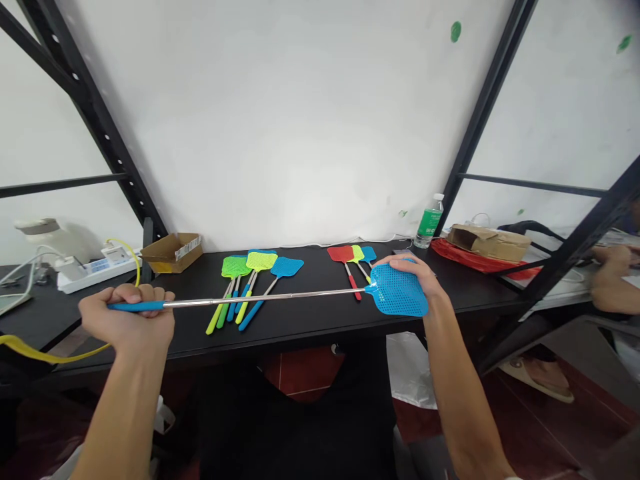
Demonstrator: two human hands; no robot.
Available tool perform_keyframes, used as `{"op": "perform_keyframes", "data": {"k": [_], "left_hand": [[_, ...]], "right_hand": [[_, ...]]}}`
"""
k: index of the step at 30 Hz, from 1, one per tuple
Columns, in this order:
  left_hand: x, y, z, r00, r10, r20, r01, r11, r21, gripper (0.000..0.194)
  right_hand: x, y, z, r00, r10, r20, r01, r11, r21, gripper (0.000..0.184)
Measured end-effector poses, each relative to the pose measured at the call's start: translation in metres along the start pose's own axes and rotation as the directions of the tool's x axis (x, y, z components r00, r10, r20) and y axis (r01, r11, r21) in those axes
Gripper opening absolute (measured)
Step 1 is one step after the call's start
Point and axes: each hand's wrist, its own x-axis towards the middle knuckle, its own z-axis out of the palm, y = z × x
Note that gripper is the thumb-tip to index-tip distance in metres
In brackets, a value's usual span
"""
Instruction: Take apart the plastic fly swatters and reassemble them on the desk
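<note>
Gap on the worktop [315, 270]
I see room between the lying blue swatter [287, 267] and the red swatter [341, 255]; the held swatter's shaft [310, 294] crosses before it.

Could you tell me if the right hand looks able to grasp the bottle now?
Probably not: the right hand holds a blue swatter by its head, though nothing tall seems to block the way to the bottle.

- Swatter head [400, 293], right of centre: glossy, perforated plastic
- Long rod [270, 296], centre: smooth, shiny metal
- Desk [320, 273]: matt
- Box [163, 261], left: matt cardboard
- Bottle [429, 223], right: glossy plastic
</note>
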Motion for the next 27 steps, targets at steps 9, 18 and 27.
{"op": "perform_keyframes", "data": {"k": [9,18,27], "left_hand": [[-0.002,0.001,0.002,1.0,-0.013,0.002,0.013,1.0,-0.019,0.02],[-0.019,-0.003,0.022,0.999,-0.033,0.037,0.033,0.999,-0.011,0.03],[-0.049,-0.014,0.047,0.995,-0.089,0.04,0.09,0.995,-0.03,0.036]], "right_hand": [[0.0,-0.008,0.003,0.999,-0.018,0.032,0.017,0.999,0.036,0.03],[0.003,0.0,0.029,0.998,-0.062,0.002,0.062,0.997,-0.04,0.021],[0.009,0.012,0.053,0.994,-0.076,0.073,0.074,0.997,0.036,0.02]]}}
